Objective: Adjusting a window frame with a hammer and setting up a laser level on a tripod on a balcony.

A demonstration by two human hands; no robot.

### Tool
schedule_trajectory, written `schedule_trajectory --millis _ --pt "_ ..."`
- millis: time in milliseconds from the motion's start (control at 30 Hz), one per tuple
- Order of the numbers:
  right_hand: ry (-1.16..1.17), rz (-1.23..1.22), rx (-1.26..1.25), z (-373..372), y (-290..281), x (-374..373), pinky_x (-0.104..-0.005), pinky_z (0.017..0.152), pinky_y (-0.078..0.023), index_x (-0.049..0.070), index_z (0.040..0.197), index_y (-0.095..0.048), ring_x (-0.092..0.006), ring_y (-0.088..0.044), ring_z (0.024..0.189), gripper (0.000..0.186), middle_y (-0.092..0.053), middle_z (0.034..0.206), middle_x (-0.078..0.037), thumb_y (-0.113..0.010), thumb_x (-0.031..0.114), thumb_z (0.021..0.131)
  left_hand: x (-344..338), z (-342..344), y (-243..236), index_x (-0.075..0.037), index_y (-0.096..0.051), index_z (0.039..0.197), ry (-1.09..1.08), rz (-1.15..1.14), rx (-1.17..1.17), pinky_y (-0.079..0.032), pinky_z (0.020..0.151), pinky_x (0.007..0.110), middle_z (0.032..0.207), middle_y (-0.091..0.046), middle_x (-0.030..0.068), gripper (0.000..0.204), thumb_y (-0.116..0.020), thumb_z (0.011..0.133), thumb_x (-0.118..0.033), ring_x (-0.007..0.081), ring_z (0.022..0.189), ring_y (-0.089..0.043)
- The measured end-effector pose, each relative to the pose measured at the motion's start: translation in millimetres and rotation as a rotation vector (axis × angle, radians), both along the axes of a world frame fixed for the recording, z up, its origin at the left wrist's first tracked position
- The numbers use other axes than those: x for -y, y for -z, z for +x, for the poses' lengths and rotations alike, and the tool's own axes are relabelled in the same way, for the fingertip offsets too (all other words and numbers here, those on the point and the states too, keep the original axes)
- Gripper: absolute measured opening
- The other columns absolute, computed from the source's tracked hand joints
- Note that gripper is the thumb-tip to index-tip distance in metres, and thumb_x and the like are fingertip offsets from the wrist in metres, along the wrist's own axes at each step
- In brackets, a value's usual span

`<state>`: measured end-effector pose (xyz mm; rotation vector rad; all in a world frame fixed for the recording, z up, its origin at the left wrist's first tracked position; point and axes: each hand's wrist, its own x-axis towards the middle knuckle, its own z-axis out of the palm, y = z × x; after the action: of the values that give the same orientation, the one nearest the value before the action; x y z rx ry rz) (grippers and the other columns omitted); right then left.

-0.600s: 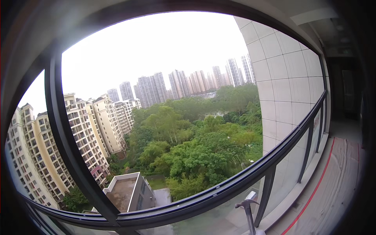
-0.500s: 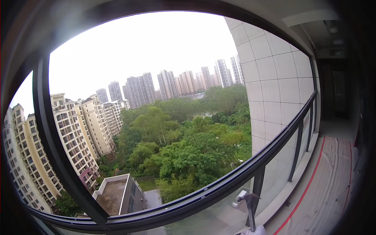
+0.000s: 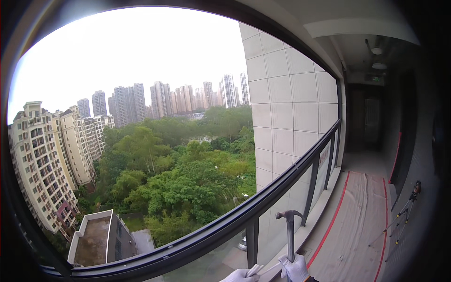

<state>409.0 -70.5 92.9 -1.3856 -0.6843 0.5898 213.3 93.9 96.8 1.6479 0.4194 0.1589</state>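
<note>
At the lower edge my right hand [image 3: 293,267], in a white glove, is closed round the upright handle of a claw hammer [image 3: 290,232], whose head stands in front of the glass panel. To its left my left hand [image 3: 237,276], also gloved, is closed on thin white sticks [image 3: 255,270]. One thin white piece reaches across toward my right hand; whether that hand grips it too I cannot tell. Both hands are low beside the dark window rail [image 3: 211,237], and their lower parts are cut off by the picture's edge.
A window with a lower glass panel [image 3: 277,211] looks out on trees and tall buildings. Along the corridor floor runs a wrinkled protective sheet [image 3: 357,211] edged with red tape. A tripod [image 3: 406,211] leans by the right wall. A dark doorway [image 3: 371,122] is at the far end.
The view has turned rightward, bringing more corridor and the tripod in. My gloved hands have come further into the picture, the left one with white sticks; the hammer stands higher.
</note>
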Motion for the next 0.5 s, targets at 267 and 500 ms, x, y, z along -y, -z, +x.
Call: schedule_trajectory --millis 267,500 --pt "0.052 0.252 0.065 87.7 -64.7 22.3 -0.0238 0.042 -0.038 0.004 0.110 -0.061 -0.0090 -0.045 0.044 0.031 -0.051 0.059 0.000 -0.041 0.028 0.109 -95.5 40.3 -210.8 -0.003 -0.066 0.084 -0.280 0.484 0.218 -0.037 0.053 0.026 0.067 -0.055 -0.0040 0.030 -0.065 0.100 -0.028 0.0051 0.058 -0.048" --pt "0.073 0.338 0.456 113.5 -144.6 26.0 -0.0329 0.047 -0.052 0.000 0.120 -0.047 -0.0200 -0.059 0.051 0.043 -0.055 0.069 -0.008 -0.054 0.041 0.105 -188.7 80.3 -442.2 -0.001 -0.064 0.079 -0.383 0.453 1.016 -0.039 0.044 0.024 0.059 -0.051 -0.0027 0.030 -0.064 0.097 -0.024 0.0049 0.049 -0.046"
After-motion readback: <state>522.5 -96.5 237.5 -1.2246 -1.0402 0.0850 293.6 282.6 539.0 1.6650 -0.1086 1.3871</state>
